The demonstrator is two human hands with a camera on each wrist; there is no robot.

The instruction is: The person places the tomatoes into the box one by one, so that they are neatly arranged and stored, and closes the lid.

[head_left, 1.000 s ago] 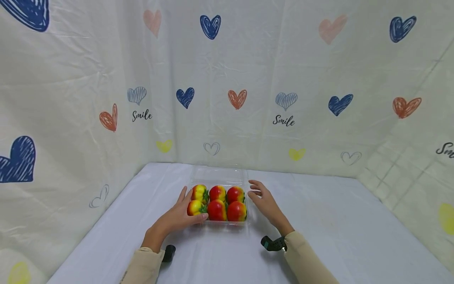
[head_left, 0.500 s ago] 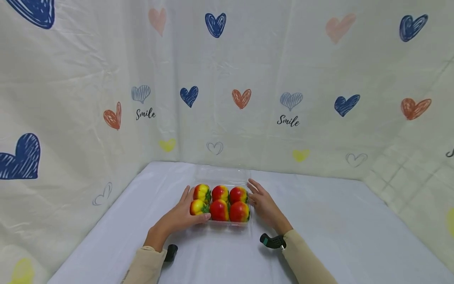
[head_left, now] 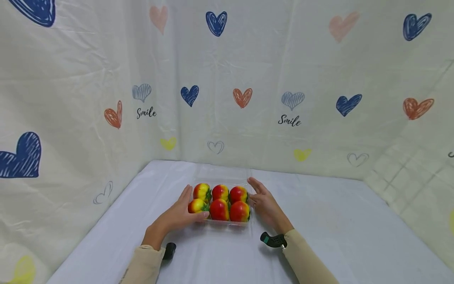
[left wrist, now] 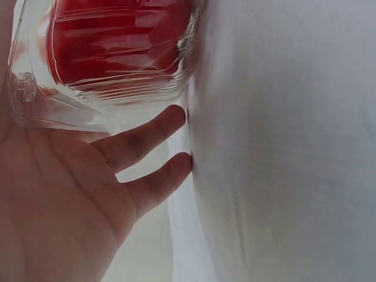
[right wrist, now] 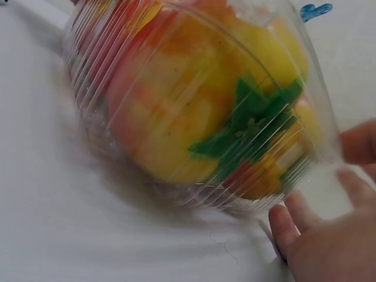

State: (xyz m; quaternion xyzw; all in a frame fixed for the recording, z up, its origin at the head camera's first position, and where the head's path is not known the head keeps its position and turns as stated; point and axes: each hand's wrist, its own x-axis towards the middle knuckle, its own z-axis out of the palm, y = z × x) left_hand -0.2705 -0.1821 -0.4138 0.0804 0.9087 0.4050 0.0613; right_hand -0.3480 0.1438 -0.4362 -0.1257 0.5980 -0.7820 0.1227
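Observation:
A clear plastic clamshell box (head_left: 227, 223) stands on the table. In it are two rows of red-and-yellow fruits (head_left: 219, 209) with green leafy tops, like persimmons. Its transparent lid (head_left: 223, 172) is folded back behind it. My left hand (head_left: 177, 215) lies along the box's left side, fingers extended and thumb across the front left corner. In the left wrist view, two fingertips (left wrist: 174, 114) reach down to the cloth beside the ribbed wall. My right hand (head_left: 266, 203) is at the right side, fingers loosely bent, close to the lower wall in the right wrist view.
A white cloth covers the table (head_left: 319, 221). Pale curtains (head_left: 255, 71) printed with hearts and "Smile" hang behind it and on both sides. A dark wrist-worn device (head_left: 273, 240) sits at the right wrist, another (head_left: 169, 251) at the left.
My right hand has come in from a small gap to the box's right side. The left hand stays at the left side with little movement. The head view has shifted slightly.

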